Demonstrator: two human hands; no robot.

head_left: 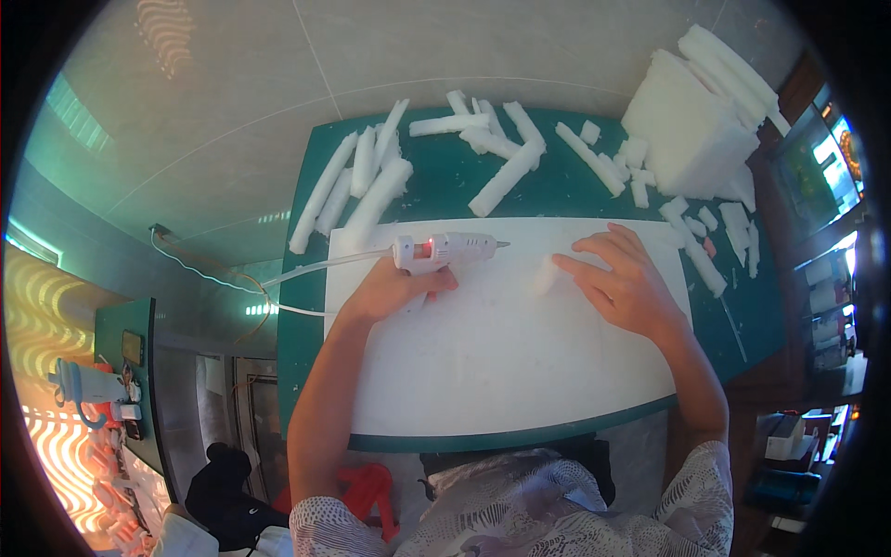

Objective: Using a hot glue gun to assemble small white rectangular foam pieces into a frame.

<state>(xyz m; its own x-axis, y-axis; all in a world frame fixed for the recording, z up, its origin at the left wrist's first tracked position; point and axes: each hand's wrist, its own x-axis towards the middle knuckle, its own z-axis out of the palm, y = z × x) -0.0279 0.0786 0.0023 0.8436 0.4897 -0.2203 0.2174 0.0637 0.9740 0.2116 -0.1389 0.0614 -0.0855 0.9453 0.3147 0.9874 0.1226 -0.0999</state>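
My left hand [394,290] is wrapped around the handle of a white hot glue gun [464,248], whose metal nozzle points right over a white board [501,371]. A translucent glue stick [343,264] sticks out behind the gun. My right hand [631,283] hovers over the right part of the board with its fingers apart. One fingertip is at the edge of a small white foam piece [546,277], which blends into the board; I cannot tell whether they touch. The thumb is away from the piece.
Long white foam strips [324,192] lie along the far side of the green table [432,200]. A large foam block [682,130] stands at the far right, with small foam offcuts [634,152] beside it. A white cord [204,271] runs left to a wall socket [160,230].
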